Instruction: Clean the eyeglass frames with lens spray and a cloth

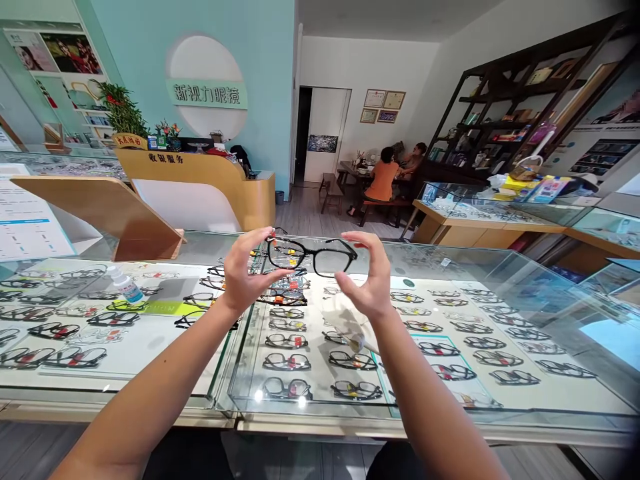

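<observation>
A pair of black-framed eyeglasses (310, 252) is raised above the glass display case, lenses upright and a temple folded back. My left hand (246, 272) holds it by the left end, with the thumb under the left lens and the fingers at the top corner. At the other end, my right hand (369, 277) has its thumb by the lower rim of the right lens and its curled fingers around the hinge side. Below, rows of eyeglasses (287, 361) lie inside the display case (320, 419), many with small coloured tags.
A small spray bottle (125, 287) stands on the left glass top. Behind it are a wooden stand (100, 207) and a printed sheet (30, 220). Further back are a curved yellow counter (200, 173), two people (383, 177) at a table, and dark shelving (493, 107).
</observation>
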`<state>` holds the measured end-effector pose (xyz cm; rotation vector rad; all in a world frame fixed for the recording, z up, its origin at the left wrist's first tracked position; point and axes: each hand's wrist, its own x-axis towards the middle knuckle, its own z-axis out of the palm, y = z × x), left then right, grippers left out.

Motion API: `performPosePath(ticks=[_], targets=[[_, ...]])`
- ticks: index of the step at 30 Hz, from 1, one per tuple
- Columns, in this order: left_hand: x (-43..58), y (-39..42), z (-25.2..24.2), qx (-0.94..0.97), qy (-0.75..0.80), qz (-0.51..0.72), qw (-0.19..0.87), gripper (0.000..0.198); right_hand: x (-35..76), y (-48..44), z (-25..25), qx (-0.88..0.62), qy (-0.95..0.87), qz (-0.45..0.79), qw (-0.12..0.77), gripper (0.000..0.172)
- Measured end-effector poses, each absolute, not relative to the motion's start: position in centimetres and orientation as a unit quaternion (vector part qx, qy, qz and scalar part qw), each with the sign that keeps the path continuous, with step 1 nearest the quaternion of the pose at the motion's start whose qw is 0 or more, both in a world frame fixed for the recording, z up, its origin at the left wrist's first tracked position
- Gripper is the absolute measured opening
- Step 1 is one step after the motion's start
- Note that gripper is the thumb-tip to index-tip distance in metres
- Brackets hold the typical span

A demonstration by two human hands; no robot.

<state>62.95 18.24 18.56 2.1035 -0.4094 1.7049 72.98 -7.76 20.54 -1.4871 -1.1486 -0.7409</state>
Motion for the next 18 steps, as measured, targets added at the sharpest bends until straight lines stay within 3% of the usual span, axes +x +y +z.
performPosePath(ticks=[2,7,18], targets=[[63.1,18.2,18.5,0.733,-0.126,0.631,0.223,0.083,72.8,-7.3,20.1,-0.633,-0.487,-0.33,0.503,0.064],[63.2,17.5,18.4,0.722,-0.105,0.633,0.259,0.08,72.3,-6.5,19.2,-0.64,-0.453,-0.352,0.511,0.075],[62.3,15.8,18.2,0.712,-0.055,0.637,0.291,0.081,71.8,-5.4,18.5,-0.637,-0.418,-0.356,0.54,0.071]])
